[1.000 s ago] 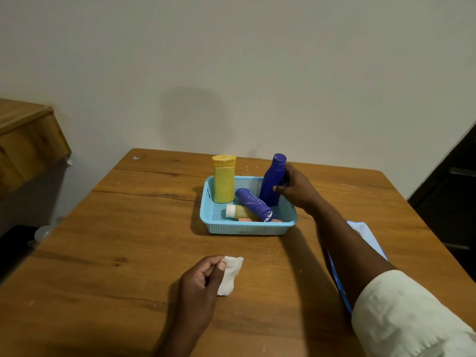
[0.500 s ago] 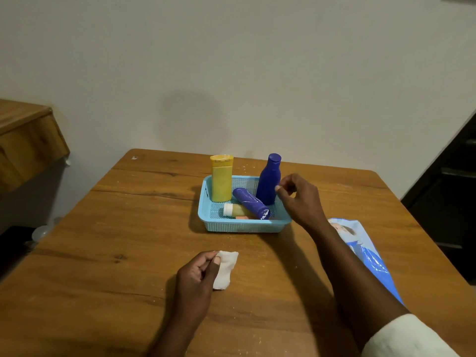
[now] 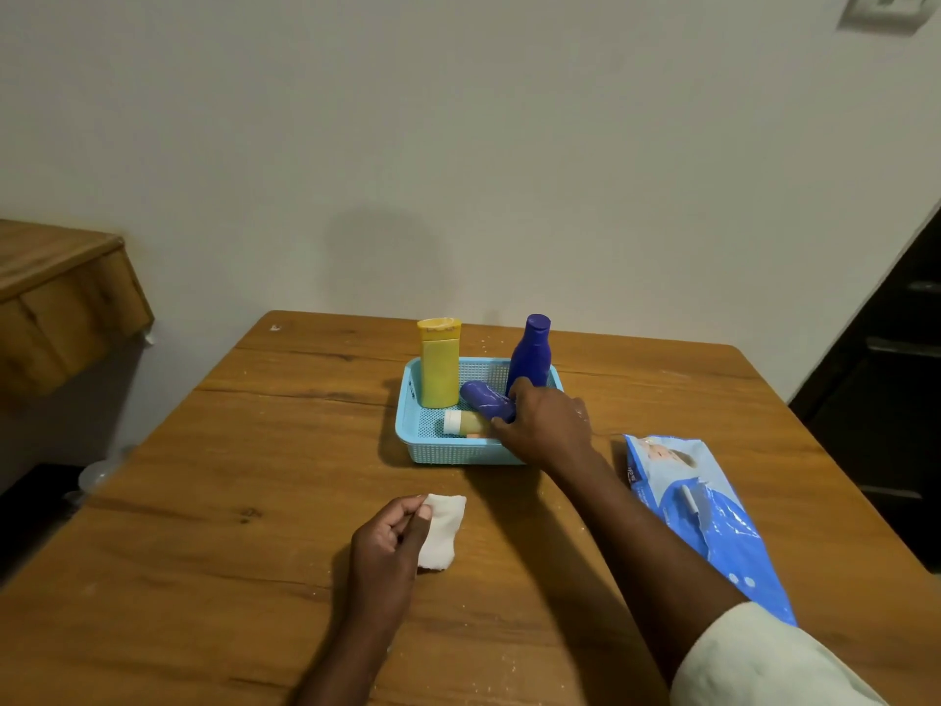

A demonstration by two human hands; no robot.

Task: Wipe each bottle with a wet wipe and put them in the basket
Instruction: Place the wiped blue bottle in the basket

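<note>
The right hand [image 3: 547, 425] is reaching into the basket [image 3: 413, 425], covering its near corner; its grasp is hard to tell. The left hand [image 3: 387, 540] is pinching the wipe [image 3: 442, 531] on the surface [image 3: 254, 476]. The pack [image 3: 702, 507] is lying beside the right arm, partly hidden. Two bottles are standing, the yellow [image 3: 439, 363] and the blue [image 3: 529, 356]; the others are lying half hidden.

We cannot see the near right corner of the basket [image 3: 413, 400]: the right hand [image 3: 547, 425] covers it, along with the lower end of the lying blue bottle [image 3: 486, 400]. Whether its fingers grip that bottle, we cannot tell. The forearm hides part of the wipes pack [image 3: 713, 522].
</note>
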